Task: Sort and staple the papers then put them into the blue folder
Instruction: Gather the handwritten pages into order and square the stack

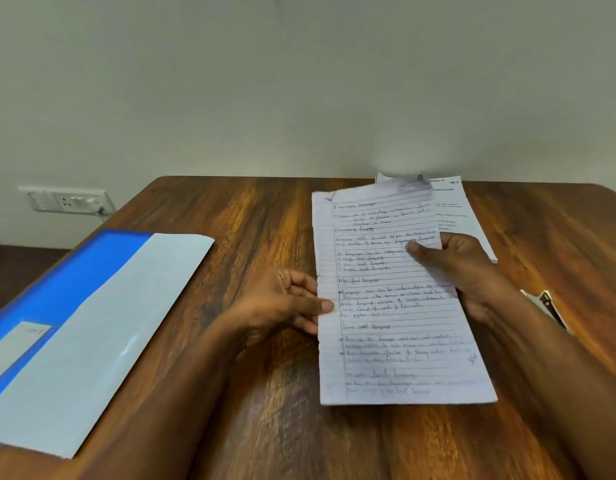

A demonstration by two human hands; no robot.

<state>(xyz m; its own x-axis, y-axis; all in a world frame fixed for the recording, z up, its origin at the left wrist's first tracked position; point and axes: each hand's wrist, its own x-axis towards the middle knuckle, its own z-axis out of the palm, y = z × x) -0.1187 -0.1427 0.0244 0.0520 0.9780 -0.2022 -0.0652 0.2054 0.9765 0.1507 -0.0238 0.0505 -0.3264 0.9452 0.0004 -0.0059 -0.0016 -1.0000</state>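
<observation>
Lined handwritten paper [396, 299] is pinched at both edges by the left hand [285, 299] and right hand [462, 268], right of the open blue folder [91, 306]; stapling and filing are not yet done.

Both hands hold a handwritten lined sheet [396, 299] above the wooden bench [258, 216]: left hand [285, 299] pinching its left edge, right hand [462, 268] its right edge, printed papers [462, 216] behind, open blue folder [84, 306] far left, stapler [545, 304] partly hidden at right.
</observation>
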